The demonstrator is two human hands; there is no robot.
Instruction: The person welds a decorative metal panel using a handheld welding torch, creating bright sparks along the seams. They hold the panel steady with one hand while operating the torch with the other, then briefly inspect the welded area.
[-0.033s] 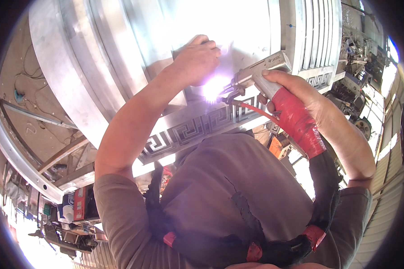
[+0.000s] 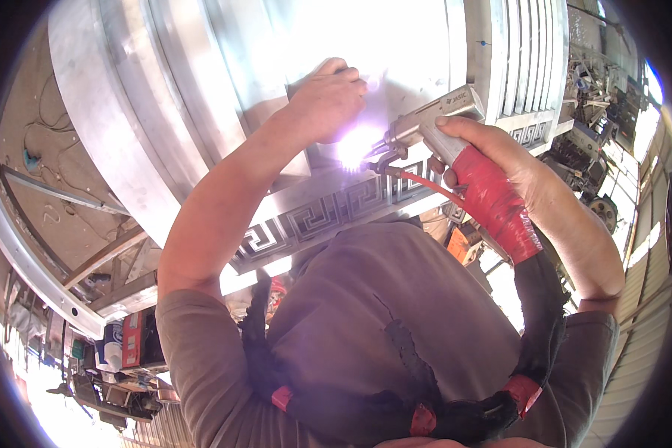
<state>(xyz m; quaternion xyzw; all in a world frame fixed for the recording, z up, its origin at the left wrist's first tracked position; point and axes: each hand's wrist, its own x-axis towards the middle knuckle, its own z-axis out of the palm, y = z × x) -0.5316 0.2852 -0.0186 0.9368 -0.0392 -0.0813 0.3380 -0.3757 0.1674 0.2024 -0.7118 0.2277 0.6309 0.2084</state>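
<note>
Nothing apparently moved: welding torch (image 2: 433,123) stays in right hand (image 2: 500,160), beside left hand (image 2: 328,101).

A silver-grey welding gun (image 2: 433,123) has a bright red wrapped handle (image 2: 493,201) and a thin red hose (image 2: 418,181). A white-violet glare (image 2: 353,147) burns at its tip. At seven o'clock from it, a silver metal band (image 2: 313,220) carries a dark Greek-key pattern. The shirt (image 2: 366,328) is brownish grey.
</note>
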